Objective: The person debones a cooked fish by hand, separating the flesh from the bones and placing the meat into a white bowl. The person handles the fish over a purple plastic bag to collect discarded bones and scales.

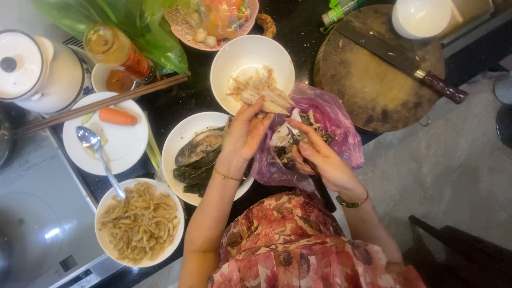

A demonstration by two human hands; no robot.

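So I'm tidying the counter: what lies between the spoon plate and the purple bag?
In the head view, a white plate of dark fish pieces sits between the carrot-and-spoon plate and the purple bag, with the left hand reaching over it.

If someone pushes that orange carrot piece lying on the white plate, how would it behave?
The orange carrot piece looks stiff and rounded, so it would probably roll or slide across the glossy white plate. It seems light for its size, and the metal spoon lies near enough to block it.
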